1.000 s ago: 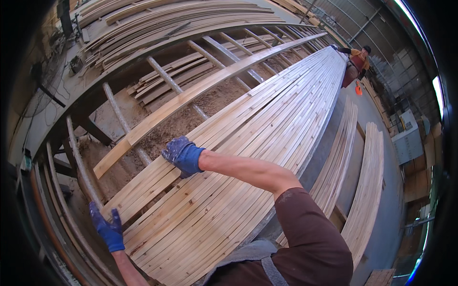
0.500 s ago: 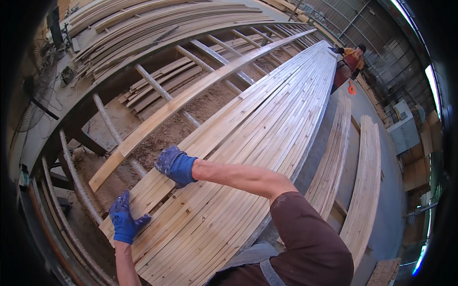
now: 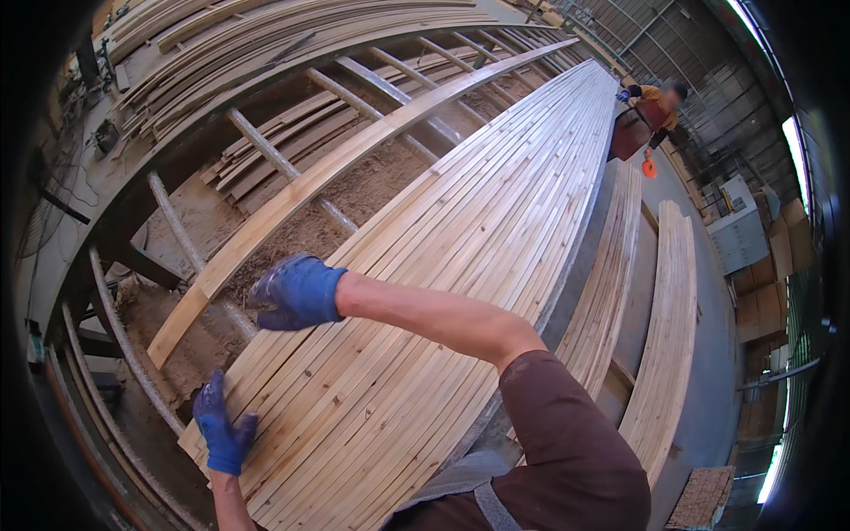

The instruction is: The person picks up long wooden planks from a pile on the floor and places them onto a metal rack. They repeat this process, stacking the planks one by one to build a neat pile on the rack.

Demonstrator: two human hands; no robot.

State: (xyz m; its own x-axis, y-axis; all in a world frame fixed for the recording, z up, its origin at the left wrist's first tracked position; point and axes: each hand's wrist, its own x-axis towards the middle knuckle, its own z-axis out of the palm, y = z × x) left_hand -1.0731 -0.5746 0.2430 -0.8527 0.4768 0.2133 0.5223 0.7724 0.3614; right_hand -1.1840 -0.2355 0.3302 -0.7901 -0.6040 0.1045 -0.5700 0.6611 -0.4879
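Long pale wooden strips (image 3: 416, 283) lie side by side in a wide bed, narrowing toward the far end. My left hand (image 3: 223, 427), in a blue work glove, rests at the near left end of the strips, fingers up and thumb apart, gripping nothing. Over the left edge of the bed, my right hand (image 3: 297, 294) in the same kind of glove is open with its fingers reaching left; they are slightly blurred. Just beyond it, a single long wooden board (image 3: 292, 195) lies across the metal rollers (image 3: 266, 146), apart from the bed.
Two lower stacks of strips (image 3: 664, 327) lie to the right. A person (image 3: 651, 115) in a dark red apron stands at the far end, near an orange object (image 3: 649, 166). Sawdust and more boards (image 3: 257, 168) lie beneath the rollers. Stacked timber (image 3: 212, 80) fills the back left.
My right hand has lifted off the strips and shifted left toward the single board. The gap between the outer strips and the rest of the bed has closed. My left hand stays at the ends.
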